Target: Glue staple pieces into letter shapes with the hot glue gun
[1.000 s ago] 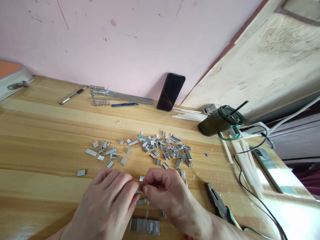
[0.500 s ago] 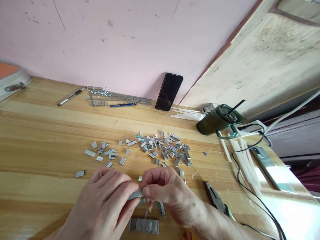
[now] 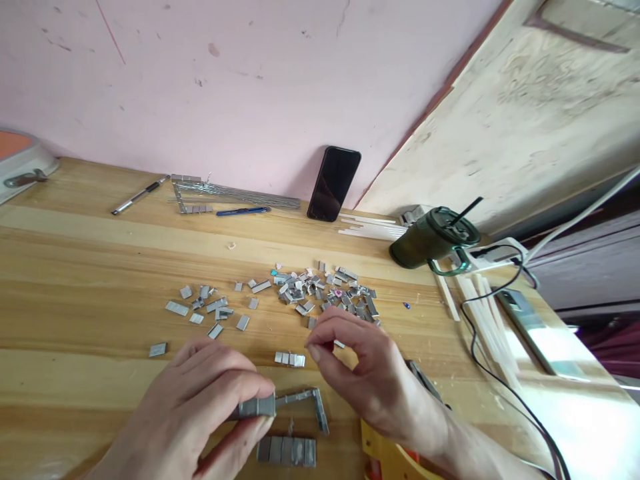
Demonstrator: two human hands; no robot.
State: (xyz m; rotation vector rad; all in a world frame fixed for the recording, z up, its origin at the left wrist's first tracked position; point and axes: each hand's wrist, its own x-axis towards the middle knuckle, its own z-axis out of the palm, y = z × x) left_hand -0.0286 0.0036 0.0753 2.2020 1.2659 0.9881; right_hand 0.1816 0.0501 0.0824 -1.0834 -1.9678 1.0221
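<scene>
My left hand (image 3: 193,407) pinches a short row of flat grey metal pieces (image 3: 257,405) between thumb and fingers at the lower middle. To its right, my right hand (image 3: 363,370) is closed with thumb and forefinger together; whether a small thing sits between the tips I cannot make out. Those tips are just beside a short row of shiny metal pieces (image 3: 290,360) on the table. An angled metal strip (image 3: 320,410) lies behind and right of the held row. Nearer the front edge is another row of grey pieces (image 3: 287,451), side by side.
Many loose metal pieces (image 3: 300,287) are scattered beyond my hands. Pliers (image 3: 425,380) lie partly under my right arm, near a yellow tool (image 3: 387,457). A phone (image 3: 334,183) leans on the wall. A lidded green mug (image 3: 425,237) and black cable (image 3: 475,333) are right.
My right hand has come away from the row in my left hand and moved up and right. The row of shiny pieces, angled strip and yellow tool show more fully.
</scene>
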